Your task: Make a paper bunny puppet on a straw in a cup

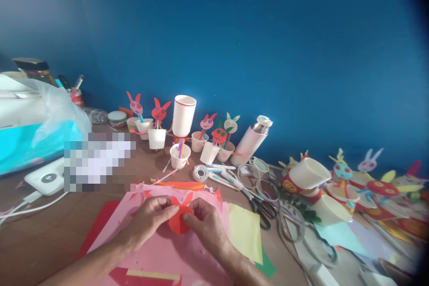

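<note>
Both my hands pinch a small red paper cut-out (178, 223) shaped like a round head with two ears, just above a pink paper sheet (167, 250). My left hand (149, 223) grips its left edge with thumb and fingers closed. My right hand (204, 223) holds its right edge the same way. Red paper scraps (147, 194) lie just beyond the hands.
Past the paper stand white paper cups with paper bunny sticks (157, 132), a tall cup stack (183, 116) and a white flask (250, 143). Scissors (259, 208), a tape roll (200, 173) and pens lie mid-table; more cup crafts (310, 176) crowd the right. A yellow sheet (246, 232) overlaps the pink.
</note>
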Available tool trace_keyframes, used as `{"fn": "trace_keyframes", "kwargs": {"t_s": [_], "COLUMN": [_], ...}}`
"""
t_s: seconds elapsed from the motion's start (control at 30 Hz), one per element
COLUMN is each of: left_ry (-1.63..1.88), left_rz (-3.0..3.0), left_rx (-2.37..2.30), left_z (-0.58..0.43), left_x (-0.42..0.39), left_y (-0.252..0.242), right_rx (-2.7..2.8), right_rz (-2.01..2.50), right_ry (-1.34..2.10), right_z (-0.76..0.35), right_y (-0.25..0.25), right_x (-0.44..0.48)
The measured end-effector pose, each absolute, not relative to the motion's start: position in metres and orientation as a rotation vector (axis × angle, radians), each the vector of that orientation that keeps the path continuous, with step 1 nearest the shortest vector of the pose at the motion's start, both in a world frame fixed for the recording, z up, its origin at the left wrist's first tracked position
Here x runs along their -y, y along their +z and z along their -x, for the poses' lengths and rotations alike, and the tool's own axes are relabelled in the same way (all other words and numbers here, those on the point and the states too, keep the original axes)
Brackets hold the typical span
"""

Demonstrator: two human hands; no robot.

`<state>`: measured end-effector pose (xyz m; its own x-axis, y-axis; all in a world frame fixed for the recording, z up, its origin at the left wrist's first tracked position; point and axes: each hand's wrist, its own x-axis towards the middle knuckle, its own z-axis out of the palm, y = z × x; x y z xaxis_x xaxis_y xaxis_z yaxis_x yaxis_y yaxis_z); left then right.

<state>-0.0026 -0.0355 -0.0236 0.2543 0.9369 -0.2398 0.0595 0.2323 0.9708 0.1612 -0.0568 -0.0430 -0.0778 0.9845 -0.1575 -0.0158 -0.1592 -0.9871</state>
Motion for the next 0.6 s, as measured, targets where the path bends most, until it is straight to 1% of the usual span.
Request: {"fn": "trace_keyframes", "kwargs": {"t_s": [0.1,0.4,0.6], "left_ry": [0.781,0.789,0.78], "left_rz": [-1.147,-1.126,-1.166], "left_rx": [-1.114,-1.12,-1.035], "left_z": [0.0043,0.0049,0.0049], "left_x": [0.0338,0.0334,0.0336], "left_y": [-0.0267,-0.0269,-0.0266], "right_rx": [1.185,1.22,1.219], "right_rz": [1.268,1.261,1.245], "right_ry": [1.407,1.371,1.305], "right_z": [-0.1612,-0.162,-0.1644], "right_y": [-0.0431,-0.0415,-0.0359], "right_x": [0.0576,0.0584,0.056]}}
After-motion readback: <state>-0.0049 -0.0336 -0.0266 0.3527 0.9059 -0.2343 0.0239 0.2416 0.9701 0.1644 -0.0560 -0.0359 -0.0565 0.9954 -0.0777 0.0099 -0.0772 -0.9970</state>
